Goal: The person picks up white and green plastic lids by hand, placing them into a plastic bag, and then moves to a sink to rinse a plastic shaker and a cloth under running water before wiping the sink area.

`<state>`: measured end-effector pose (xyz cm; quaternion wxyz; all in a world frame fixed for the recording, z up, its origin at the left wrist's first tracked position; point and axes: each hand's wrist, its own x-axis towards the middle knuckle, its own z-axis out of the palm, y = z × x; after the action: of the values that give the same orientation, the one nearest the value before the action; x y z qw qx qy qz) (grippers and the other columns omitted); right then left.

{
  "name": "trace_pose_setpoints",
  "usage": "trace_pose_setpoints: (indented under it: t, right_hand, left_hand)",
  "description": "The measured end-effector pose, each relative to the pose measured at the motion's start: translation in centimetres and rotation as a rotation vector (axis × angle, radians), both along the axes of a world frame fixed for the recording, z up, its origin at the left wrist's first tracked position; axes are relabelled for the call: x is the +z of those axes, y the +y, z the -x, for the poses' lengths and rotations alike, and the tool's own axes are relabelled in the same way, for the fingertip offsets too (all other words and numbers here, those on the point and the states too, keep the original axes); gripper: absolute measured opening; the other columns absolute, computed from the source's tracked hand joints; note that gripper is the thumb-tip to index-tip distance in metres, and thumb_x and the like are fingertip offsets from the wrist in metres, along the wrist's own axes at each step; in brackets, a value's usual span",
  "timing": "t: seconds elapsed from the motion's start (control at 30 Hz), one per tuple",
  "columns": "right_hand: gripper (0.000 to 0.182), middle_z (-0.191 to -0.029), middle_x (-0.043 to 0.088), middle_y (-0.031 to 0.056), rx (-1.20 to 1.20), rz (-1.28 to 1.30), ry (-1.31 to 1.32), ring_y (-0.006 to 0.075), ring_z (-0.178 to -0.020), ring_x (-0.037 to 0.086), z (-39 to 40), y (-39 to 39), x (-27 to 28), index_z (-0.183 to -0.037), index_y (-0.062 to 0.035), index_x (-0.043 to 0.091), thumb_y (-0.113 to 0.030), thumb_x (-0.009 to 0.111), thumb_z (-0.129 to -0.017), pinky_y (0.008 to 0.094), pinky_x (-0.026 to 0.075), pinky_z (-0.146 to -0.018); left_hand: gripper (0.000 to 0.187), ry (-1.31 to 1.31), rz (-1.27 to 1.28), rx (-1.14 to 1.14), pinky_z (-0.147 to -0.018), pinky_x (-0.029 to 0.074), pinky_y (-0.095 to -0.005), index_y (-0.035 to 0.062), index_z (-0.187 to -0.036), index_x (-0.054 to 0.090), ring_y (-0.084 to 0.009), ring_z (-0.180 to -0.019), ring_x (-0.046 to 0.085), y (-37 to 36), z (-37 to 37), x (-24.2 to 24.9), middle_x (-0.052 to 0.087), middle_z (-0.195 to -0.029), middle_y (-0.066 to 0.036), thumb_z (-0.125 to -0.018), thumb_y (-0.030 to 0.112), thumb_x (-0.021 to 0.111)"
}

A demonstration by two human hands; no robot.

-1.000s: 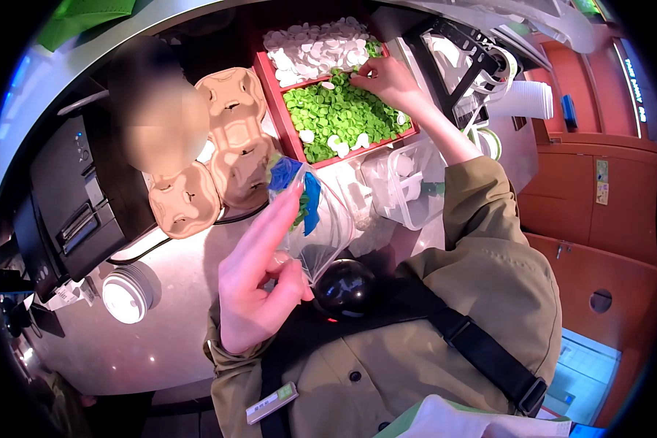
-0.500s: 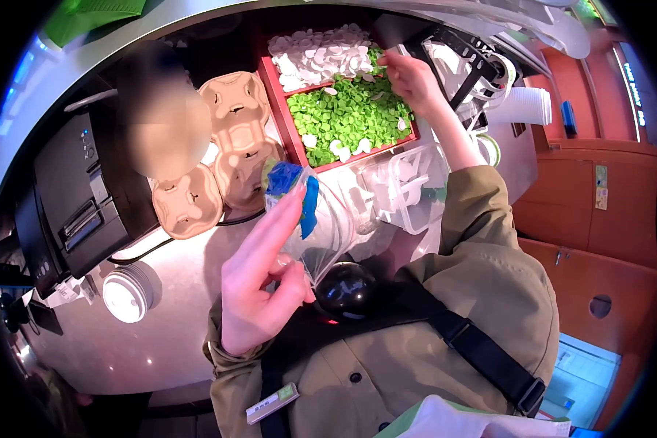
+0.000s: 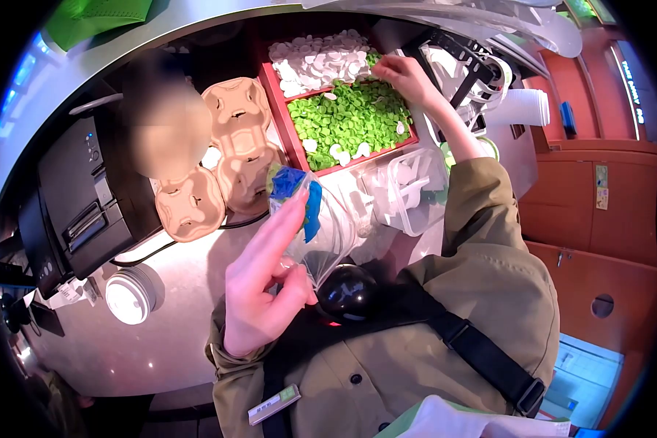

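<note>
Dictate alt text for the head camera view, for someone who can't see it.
A person's right hand reaches over a red divided tray of small white pieces and green pieces, while the left hand holds a clear plastic bag. Cardboard carriers and stacked white cups or lids sit at left.

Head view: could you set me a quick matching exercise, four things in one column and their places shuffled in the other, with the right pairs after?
Things:
1. Heap of small white flat pieces
2. Clear plastic bag with a blue patch
3. Heap of small green pieces
4. Stack of round white lids or cups

Places:
A. In the left hand
B. On the grey counter, left in the view
C. Far section of the red tray
D. Near section of the red tray

Pairs: 1-C, 2-A, 3-D, 4-B
</note>
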<state>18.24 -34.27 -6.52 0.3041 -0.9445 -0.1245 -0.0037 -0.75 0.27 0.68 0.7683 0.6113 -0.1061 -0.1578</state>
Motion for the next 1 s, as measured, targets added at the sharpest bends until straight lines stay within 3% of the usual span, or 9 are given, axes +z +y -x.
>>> trace_pose_setpoints:
  t: [0.1,0.13,0.27,0.4,0.5,0.6,0.83,0.9,1.0]
  right_hand:
    - [0.023,-0.06,0.053,0.0041,0.033,-1.283,0.915,0.0085,-0.046,0.038,0.7,-2.1,0.7,-0.084,0.0001,0.057,-0.021,0.048,-0.085,0.021,0.032,-0.046]
    - [0.017,-0.056,0.041,-0.0015,-0.254,-1.231,0.718,0.0059,-0.043,0.025,2.2,0.2,2.1,-0.084,-0.0037,0.053,-0.017,0.042,-0.084,0.0194,0.021,-0.042]
    - [0.017,-0.068,0.053,0.0012,-0.24,-1.238,0.687,0.0043,-0.045,0.03,2.1,-1.1,1.8,-0.089,-0.0026,0.057,-0.012,0.045,-0.081,0.0182,0.024,-0.042]
    - [0.018,-0.079,0.064,0.0038,0.024,-0.197,0.15,0.0103,-0.058,0.051,2.7,0.8,1.9,-0.086,0.0014,0.063,-0.009,0.052,-0.078,0.0234,0.042,-0.056]
    - [0.021,-0.066,0.059,0.0099,0.03,0.199,0.292,0.0154,-0.061,0.054,3.4,1.2,3.1,-0.089,0.0004,0.062,-0.009,0.055,-0.072,0.029,0.043,-0.059]
    - [0.02,-0.065,0.058,0.0112,0.061,0.232,0.345,0.017,-0.061,0.054,3.3,0.8,2.6,-0.089,0.0004,0.062,-0.011,0.057,-0.074,0.0296,0.043,-0.059]
    - [0.018,-0.061,0.046,-0.0027,0.109,0.086,0.376,0.0053,-0.055,0.042,3.0,0.1,3.7,-0.084,-0.0001,0.053,-0.018,0.052,-0.085,0.0225,0.032,-0.049]
    - [0.015,-0.057,0.038,-0.0054,-0.094,-0.416,0.806,0.0034,-0.048,0.032,2.9,1.0,5.7,-0.078,-0.0049,0.049,-0.018,0.048,-0.087,0.0215,0.024,-0.042]
    - [0.02,-0.054,0.032,-0.006,-0.229,-0.76,0.869,0.0046,-0.042,0.025,-0.3,1.9,4.4,-0.071,-0.0078,0.044,-0.017,0.04,-0.088,0.0218,0.019,-0.039]
  left_hand:
    - [0.06,0.0,-0.002,-0.001,-0.046,0.042,-0.0177,-0.0087,-0.125,0.04,-0.0064,-0.048,0.051,0.0,0.0,0.1,0.04,-0.13,-0.02,-0.066,-0.013,0.035]
    - [0.06,-0.003,-0.003,-0.003,-0.045,0.042,-0.0177,-0.0087,-0.125,0.04,-0.0064,-0.048,0.051,0.0,0.0,0.1,0.04,-0.129,-0.02,-0.066,-0.012,0.035]
    - [0.058,0.017,0.005,-0.029,-0.048,0.046,-0.0196,-0.005,-0.124,0.043,-0.0089,-0.059,0.057,0.1,-0.1,0.1,0.041,-0.129,-0.02,-0.068,-0.015,0.039]
    - [0.06,-0.007,0.001,-0.019,-0.045,0.041,-0.0176,-0.0083,-0.126,0.039,-0.0063,-0.048,0.052,-0.3,0.0,-0.1,0.04,-0.129,-0.02,-0.066,-0.013,0.035]
    - [0.06,0.0,-0.002,-0.027,-0.045,0.041,-0.0174,-0.0082,-0.126,0.039,-0.0065,-0.048,0.052,-0.1,0.1,-0.1,0.04,-0.13,-0.02,-0.066,-0.013,0.035]
    - [0.056,0.028,0.039,-0.05,-0.051,0.048,-0.0209,-0.0037,-0.124,0.044,-0.0099,-0.064,0.06,0.2,0.0,0.0,0.041,-0.13,-0.02,-0.069,-0.015,0.04]
    - [0.057,-0.008,0.04,-0.052,-0.051,0.048,-0.0211,-0.0034,-0.124,0.044,-0.0103,-0.065,0.06,0.3,-0.2,-0.1,0.04,-0.131,-0.02,-0.069,-0.015,0.04]
    - [0.057,-0.024,0.046,-0.058,-0.051,0.048,-0.021,-0.0034,-0.124,0.044,-0.0105,-0.066,0.06,0.4,-0.3,-0.1,0.04,-0.131,-0.019,-0.069,-0.015,0.041]
    - [0.058,-0.008,0.06,-0.07,-0.05,0.048,-0.0204,-0.0035,-0.125,0.043,-0.0097,-0.068,0.059,0.3,-0.5,-0.3,0.04,-0.131,-0.018,-0.069,-0.015,0.041]
